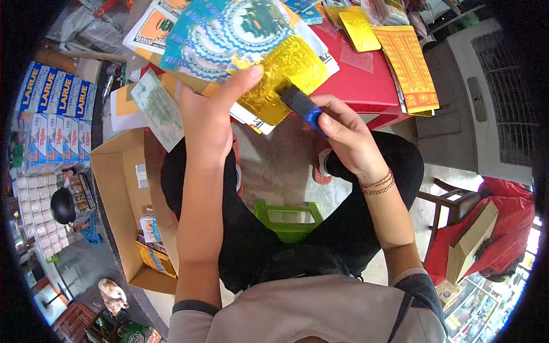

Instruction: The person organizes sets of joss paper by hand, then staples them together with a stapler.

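My left hand (209, 108) reaches over the papers, its thumb pressed on a shiny gold sheet (280, 77) and its other fingers hidden beneath. Under the gold sheet show the edges of white and orange papers. Between the thumb and fingers of my right hand (351, 134) is a small dark strip with a blue end (303, 106); its dark tip overlaps the gold sheet's right side. Blue note-like sheets (223, 34) with round patterns lie just beyond my left thumb. A pale green banknote-like paper (157, 108) sticks out left of my left wrist.
A red table (366, 86) carries another gold sheet (355, 28) and a yellow-orange printed stack (407, 68). At the left stands an open cardboard box (117, 200) holding paper packs, near stacked drink cartons (57, 91). A green stool (289, 220) shows between my legs.
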Motion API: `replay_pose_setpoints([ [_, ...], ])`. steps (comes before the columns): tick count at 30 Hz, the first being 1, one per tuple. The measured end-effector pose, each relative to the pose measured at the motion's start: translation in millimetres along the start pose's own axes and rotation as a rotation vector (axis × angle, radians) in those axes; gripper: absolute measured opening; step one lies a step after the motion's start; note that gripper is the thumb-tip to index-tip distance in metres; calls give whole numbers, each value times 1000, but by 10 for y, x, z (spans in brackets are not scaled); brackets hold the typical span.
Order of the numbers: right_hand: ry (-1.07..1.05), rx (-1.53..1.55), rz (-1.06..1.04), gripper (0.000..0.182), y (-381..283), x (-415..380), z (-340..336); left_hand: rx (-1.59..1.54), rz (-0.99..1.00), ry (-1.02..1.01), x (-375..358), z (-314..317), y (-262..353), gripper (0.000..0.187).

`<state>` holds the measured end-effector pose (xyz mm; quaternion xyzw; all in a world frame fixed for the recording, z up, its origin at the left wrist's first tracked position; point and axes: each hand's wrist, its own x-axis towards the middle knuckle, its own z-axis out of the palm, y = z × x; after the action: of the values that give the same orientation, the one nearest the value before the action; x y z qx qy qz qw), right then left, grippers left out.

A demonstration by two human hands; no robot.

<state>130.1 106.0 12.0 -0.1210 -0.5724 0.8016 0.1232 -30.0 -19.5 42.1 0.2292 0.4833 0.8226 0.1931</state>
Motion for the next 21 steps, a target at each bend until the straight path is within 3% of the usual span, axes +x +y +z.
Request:
replay_pose_setpoints([
  [8,-8,109,1,35,23,18,-19,8,-52,-41,-36,105,-59,37],
  [16,9,72,-33,56,-62,18,18,28,-79,-90,-98,121,-109,34],
  [21,86,176,0,56,-1,27,20,116,-51,-122,-166,159,-135,25],
])
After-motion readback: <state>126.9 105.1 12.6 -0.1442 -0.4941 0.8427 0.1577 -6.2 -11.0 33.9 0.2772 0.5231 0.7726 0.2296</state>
